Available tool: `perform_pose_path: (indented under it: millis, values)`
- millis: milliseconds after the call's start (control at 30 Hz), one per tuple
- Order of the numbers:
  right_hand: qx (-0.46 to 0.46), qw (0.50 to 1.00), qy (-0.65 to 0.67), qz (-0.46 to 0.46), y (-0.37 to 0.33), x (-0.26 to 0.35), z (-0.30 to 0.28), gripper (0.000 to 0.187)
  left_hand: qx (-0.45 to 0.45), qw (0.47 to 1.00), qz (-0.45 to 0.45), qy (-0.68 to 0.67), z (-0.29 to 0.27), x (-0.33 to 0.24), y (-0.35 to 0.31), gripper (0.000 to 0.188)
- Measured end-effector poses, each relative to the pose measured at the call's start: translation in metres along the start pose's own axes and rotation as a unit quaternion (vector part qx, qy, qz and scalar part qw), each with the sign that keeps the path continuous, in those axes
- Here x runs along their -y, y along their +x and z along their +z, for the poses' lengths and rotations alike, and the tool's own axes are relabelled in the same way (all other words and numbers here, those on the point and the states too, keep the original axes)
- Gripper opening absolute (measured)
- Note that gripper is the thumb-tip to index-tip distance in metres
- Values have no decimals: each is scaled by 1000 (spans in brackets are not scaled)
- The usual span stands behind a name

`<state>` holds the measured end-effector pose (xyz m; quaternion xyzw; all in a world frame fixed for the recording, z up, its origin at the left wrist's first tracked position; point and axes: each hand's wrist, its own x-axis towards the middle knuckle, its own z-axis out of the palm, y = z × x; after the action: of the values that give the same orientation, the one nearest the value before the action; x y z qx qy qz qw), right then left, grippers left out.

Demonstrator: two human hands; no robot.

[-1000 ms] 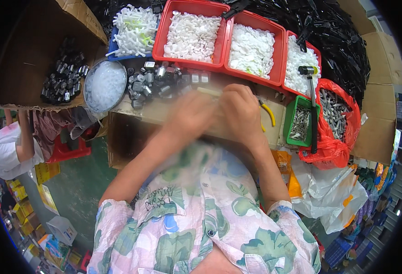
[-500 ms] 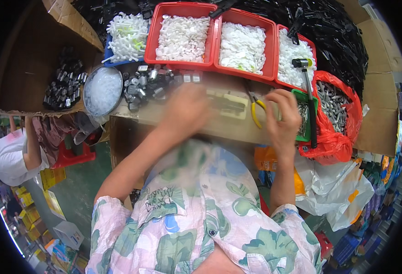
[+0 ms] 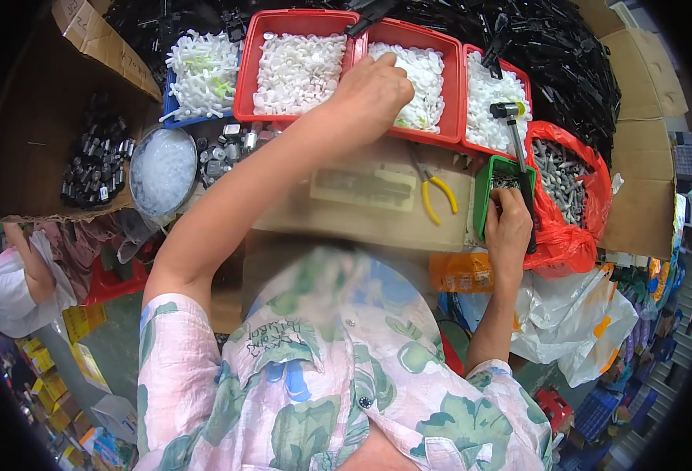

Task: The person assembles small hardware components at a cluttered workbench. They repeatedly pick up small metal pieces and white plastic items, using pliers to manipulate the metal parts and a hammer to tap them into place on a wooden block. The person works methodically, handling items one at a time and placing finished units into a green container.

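Note:
My left hand (image 3: 371, 93) reaches across the table into a red bin (image 3: 454, 86) of small flat white plastic pieces (image 3: 421, 82). Its fingers are bent and closed at the pieces; what they grip is hidden. My right hand (image 3: 509, 232) dips into a small green tray (image 3: 481, 188) of tiny metal parts (image 3: 505, 180). Its fingers are drawn together there, and whatever lies between them is too small to name. Between my arms a cream block (image 3: 362, 189) with a grey shape in it rests on the table, blurred. Yellow-handled pliers (image 3: 439, 198) lie beside it.
A hammer (image 3: 520, 149) leans between the right red bin and green tray. A red bag (image 3: 570, 235) holds grey plugs. Further left stand another red bin (image 3: 245, 86), a blue bin (image 3: 175, 110), a clear round tub (image 3: 163, 173) and metal cylinders (image 3: 216, 161). Black parts heap behind.
My left hand has moved from above the block forward into the red bin of white pieces. My right hand has gone down into the green tray. The view has shifted slightly.

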<state>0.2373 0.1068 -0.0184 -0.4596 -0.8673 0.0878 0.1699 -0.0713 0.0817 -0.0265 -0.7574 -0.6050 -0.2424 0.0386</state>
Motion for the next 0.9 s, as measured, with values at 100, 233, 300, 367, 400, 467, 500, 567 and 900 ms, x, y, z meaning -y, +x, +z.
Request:
perform_pose_path:
  millis: [100, 233, 300, 367, 400, 467, 500, 567, 900]
  values:
    - [-8, 999, 33, 9, 0, -3, -2, 7, -20, 1000, 19, -4, 15, 9, 6, 3]
    - [-26, 996, 79, 31, -4, -4, -5, 8, 24, 1000, 3, -5, 17, 17, 10, 6]
    - [-36, 995, 88, 32, -5, -6, -3, 9, 31, 999, -1, -10, 16, 18, 8, 10]
    - [-55, 995, 87, 19, -5, -9, 0, 9, 51, 999, -1, -1, 13, 16, 9, 9]
    - [-62, 993, 99, 22, -6, -9, 1, 9, 59, 998, -4, -1, 12, 15, 9, 9]
    - [-74, 989, 122, 27, -7, -8, 0, 8, 78, 997, -3, -11, 8, 13, 9, 10]
    - [-78, 987, 133, 32, -7, -6, -1, 8, 90, 996, 2, -21, 3, 12, 9, 11]
    - [-84, 984, 154, 40, -8, -3, -5, 7, 105, 994, -1, -35, 0, 12, 8, 12]
    - [-104, 913, 390, 55, 4, 30, -4, 12, 40, 911, -207, -355, -27, -22, -4, 19]
